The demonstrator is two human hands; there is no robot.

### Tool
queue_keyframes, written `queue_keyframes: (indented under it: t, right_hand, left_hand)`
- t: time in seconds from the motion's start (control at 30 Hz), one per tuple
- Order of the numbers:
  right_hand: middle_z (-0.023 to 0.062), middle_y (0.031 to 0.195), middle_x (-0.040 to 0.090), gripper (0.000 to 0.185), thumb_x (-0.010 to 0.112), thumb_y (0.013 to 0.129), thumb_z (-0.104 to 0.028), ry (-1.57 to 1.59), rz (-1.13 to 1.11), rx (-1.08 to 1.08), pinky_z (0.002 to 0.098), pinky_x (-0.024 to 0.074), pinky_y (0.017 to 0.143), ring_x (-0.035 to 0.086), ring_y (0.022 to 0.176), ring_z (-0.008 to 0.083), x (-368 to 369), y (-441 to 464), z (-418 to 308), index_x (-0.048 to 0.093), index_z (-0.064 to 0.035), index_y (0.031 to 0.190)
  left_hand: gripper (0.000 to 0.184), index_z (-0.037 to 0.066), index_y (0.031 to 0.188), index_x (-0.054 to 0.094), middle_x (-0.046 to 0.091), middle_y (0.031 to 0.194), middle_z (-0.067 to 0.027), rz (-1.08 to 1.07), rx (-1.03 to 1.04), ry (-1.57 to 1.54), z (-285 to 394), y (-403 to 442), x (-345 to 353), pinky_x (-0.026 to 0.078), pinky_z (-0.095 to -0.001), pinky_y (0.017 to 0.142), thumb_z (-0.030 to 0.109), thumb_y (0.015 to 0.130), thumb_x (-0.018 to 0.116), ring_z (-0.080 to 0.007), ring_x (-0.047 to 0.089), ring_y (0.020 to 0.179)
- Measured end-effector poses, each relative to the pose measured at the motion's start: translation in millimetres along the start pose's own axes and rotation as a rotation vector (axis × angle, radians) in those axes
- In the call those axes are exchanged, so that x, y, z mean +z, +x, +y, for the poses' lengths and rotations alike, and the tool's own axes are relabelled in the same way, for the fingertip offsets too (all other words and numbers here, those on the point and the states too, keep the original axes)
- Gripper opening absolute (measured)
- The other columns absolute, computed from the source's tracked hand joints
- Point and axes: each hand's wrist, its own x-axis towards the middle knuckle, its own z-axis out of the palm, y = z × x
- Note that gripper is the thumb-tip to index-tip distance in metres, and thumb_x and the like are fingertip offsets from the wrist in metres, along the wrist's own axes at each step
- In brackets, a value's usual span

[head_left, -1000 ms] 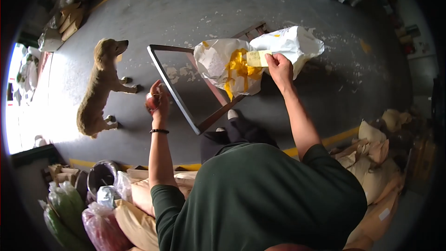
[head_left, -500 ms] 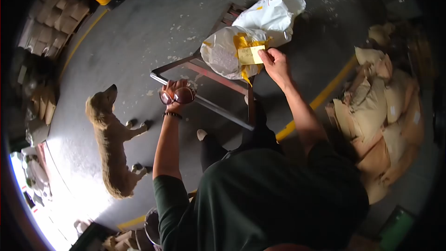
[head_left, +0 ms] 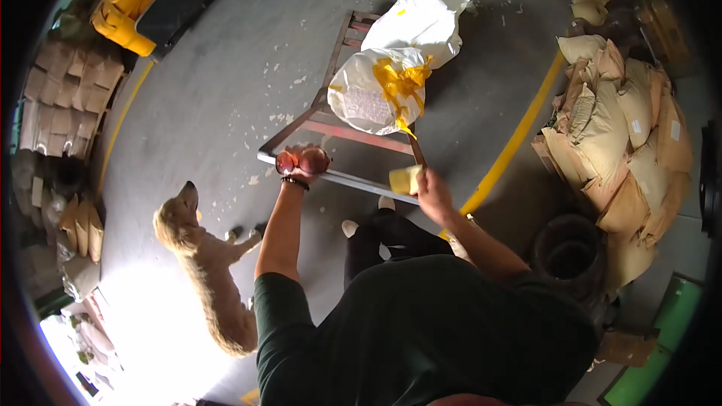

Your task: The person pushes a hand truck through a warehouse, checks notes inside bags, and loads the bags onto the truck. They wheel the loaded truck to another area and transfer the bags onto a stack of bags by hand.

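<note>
One pair of sunglasses, one yellow slip — two white bags, one metal frame — one dog.

left hand is holding sunglasses by the near bar of a metal cart; right hand is pinching a yellow slip, blurred. white sacks are resting on the cart; dog is standing at left.

Single head-worn camera, facing forward and down at hands.

Bright light whitens part of the yellow-lined grey floor.
</note>
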Motion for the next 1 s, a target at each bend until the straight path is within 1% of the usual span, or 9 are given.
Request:
queue_keyframes:
  t: [0.13, 0.23, 0.27, 0.37, 0.43, 0.53, 0.63, 0.8, 1.0]
  right_hand:
    - [0.0195, 0.064, 0.060, 0.018, 0.042, 0.095, -0.026, -0.011, 0.194, 0.039, 0.0466, 0.0480, 0.051, 0.059, 0.056, 0.0386, 41.2, -0.8, 12.9, 0.048, -0.0087, 0.094]
    - [0.0164, 0.060, 0.059, 0.012, 0.047, 0.092, -0.020, -0.215, 0.162, -0.041, 0.0451, 0.0488, 0.048, 0.059, 0.051, 0.0344, 36.0, 0.8, -4.1, 0.047, -0.0076, 0.091]
    - [0.0166, 0.059, 0.059, 0.013, 0.047, 0.092, -0.021, -0.324, 0.245, -0.201, 0.0457, 0.0487, 0.049, 0.059, 0.051, 0.0351, 42.1, 0.2, 0.9, 0.046, -0.0081, 0.092]
    - [0.0185, 0.063, 0.059, 0.015, 0.044, 0.093, -0.024, -0.206, 0.196, 0.020, 0.0491, 0.0479, 0.050, 0.059, 0.053, 0.0384, 38.9, 5.9, -10.7, 0.045, -0.0088, 0.096]
    - [0.0190, 0.065, 0.060, 0.016, 0.043, 0.093, -0.024, -0.216, 0.222, 0.058, 0.0511, 0.0472, 0.051, 0.058, 0.054, 0.0403, 43.5, 12.1, -11.2, 0.044, -0.0093, 0.097]
    - [0.0197, 0.065, 0.059, 0.016, 0.043, 0.094, -0.023, -0.207, 0.257, 0.089, 0.0511, 0.0466, 0.052, 0.059, 0.058, 0.0413, 42.5, 24.5, -16.5, 0.044, -0.0084, 0.098]
    - [0.0200, 0.068, 0.060, 0.019, 0.042, 0.094, -0.025, -0.237, 0.298, 0.143, 0.0502, 0.0465, 0.052, 0.059, 0.059, 0.0421, 44.9, 47.7, -22.1, 0.046, -0.0071, 0.097]
    - [0.0197, 0.068, 0.061, 0.020, 0.040, 0.095, -0.025, -0.262, 0.391, 0.159, 0.0497, 0.0466, 0.052, 0.060, 0.062, 0.0413, 46.7, 100.2, -8.9, 0.048, -0.0067, 0.097]
    - [0.0186, 0.066, 0.060, 0.020, 0.039, 0.096, -0.025, -0.268, 0.477, 0.189, 0.0492, 0.0458, 0.051, 0.059, 0.060, 0.0408, 33.5, 176.1, -4.4, 0.046, -0.0064, 0.094]
  left_hand:
    - [0.034, 0.018, 0.084, 0.061, 0.063, 0.087, -0.0026, -0.108, -0.078, -0.077, -7.7, 9.9, 17.2, 0.045, -0.0526, 0.075, 0.048, 0.075, 0.049, -0.0289, 0.057, 0.092]
    - [0.032, 0.018, 0.084, 0.061, 0.063, 0.087, -0.0023, -0.170, -0.110, -0.136, -21.5, 12.5, 29.8, 0.045, -0.0513, 0.076, 0.046, 0.075, 0.050, -0.0282, 0.057, 0.092]
    - [0.031, 0.018, 0.084, 0.061, 0.063, 0.087, -0.0022, -0.189, -0.119, -0.165, -25.9, 13.0, 34.1, 0.045, -0.0509, 0.076, 0.046, 0.075, 0.051, -0.0279, 0.057, 0.092]
    - [0.029, 0.018, 0.084, 0.060, 0.063, 0.087, -0.0019, -0.244, -0.168, -0.332, -41.8, 18.2, 47.8, 0.045, -0.0496, 0.077, 0.044, 0.074, 0.052, -0.0272, 0.058, 0.091]
    - [0.028, 0.018, 0.084, 0.060, 0.063, 0.088, -0.0017, -0.289, -0.230, -0.587, -54.8, 31.3, 59.0, 0.045, -0.0487, 0.078, 0.043, 0.074, 0.052, -0.0267, 0.058, 0.091]
    - [0.026, 0.019, 0.085, 0.059, 0.063, 0.088, -0.0015, -0.345, -0.603, -1.696, -70.4, 53.9, 86.6, 0.046, -0.0474, 0.079, 0.041, 0.073, 0.053, -0.0260, 0.058, 0.091]
    - [0.024, 0.019, 0.085, 0.059, 0.063, 0.088, -0.0012, -0.400, -0.840, -2.335, -83.7, 82.3, 106.4, 0.046, -0.0461, 0.079, 0.039, 0.073, 0.054, -0.0252, 0.058, 0.091]
    - [0.021, 0.019, 0.085, 0.058, 0.062, 0.089, -0.0007, -0.447, -0.964, -2.731, -89.7, 157.0, 114.8, 0.046, -0.0440, 0.081, 0.036, 0.072, 0.056, -0.0240, 0.059, 0.091]
    - [0.020, 0.020, 0.083, 0.057, 0.062, 0.090, -0.0004, -0.477, -1.069, -2.949, -93.5, 264.8, 99.8, 0.046, -0.0445, 0.083, 0.035, 0.069, 0.058, -0.0241, 0.059, 0.091]
